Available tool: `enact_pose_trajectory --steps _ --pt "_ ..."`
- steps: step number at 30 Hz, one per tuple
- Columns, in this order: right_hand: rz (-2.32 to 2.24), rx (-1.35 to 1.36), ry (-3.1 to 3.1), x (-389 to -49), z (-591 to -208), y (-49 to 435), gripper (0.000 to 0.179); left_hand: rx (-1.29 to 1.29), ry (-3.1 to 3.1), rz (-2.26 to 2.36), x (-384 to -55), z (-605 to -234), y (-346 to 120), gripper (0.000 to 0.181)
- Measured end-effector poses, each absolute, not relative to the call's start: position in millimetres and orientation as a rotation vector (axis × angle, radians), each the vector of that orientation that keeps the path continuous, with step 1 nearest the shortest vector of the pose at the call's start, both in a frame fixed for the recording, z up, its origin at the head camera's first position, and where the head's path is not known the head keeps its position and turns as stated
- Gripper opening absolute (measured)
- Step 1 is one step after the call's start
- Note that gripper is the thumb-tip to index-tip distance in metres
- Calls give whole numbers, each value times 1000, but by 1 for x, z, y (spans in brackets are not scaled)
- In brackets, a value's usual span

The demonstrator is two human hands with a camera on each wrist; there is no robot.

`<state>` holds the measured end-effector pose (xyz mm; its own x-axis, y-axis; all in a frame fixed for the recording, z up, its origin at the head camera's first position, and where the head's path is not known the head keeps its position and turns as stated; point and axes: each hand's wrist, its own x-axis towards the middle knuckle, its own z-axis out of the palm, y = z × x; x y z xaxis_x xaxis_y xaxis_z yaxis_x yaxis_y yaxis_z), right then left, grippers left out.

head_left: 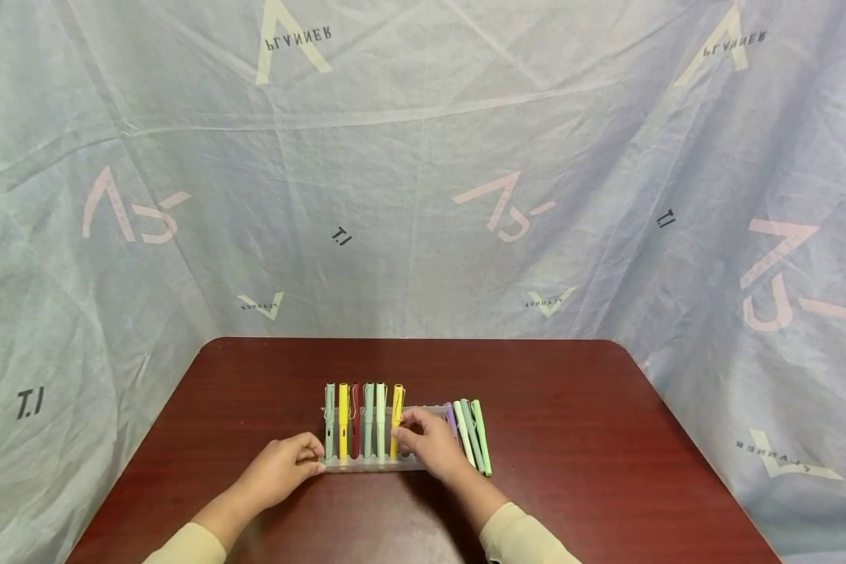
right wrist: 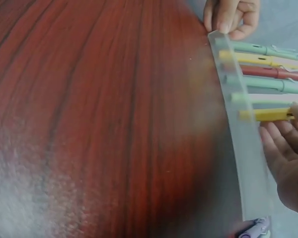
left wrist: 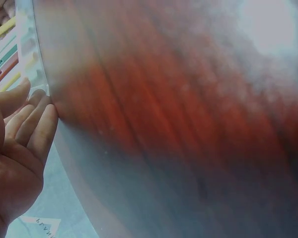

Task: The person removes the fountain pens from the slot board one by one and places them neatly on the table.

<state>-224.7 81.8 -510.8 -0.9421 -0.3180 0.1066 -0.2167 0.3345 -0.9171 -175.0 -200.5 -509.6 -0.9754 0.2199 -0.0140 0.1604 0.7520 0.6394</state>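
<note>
Right hand (right wrist: 294,166) pinching yellow pen (right wrist: 270,115), clear rack (right wrist: 247,153)

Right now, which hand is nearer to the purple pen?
Right. The right hand is close beside the purple pen, pinching a yellow pen; the left hand is farther off, at the rack's left end.
</note>
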Motion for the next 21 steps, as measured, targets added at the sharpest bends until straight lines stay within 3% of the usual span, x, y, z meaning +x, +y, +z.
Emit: enact_pose_trajectory --steps 8,21 --pt "-2093 -523 2041 -223 -503 82 24 322 2831 1048 -173 -509 -201 13" --pt "-2121 -426 1899 -223 -523 93 28 302 2857 1034 -174 -509 -199 13"
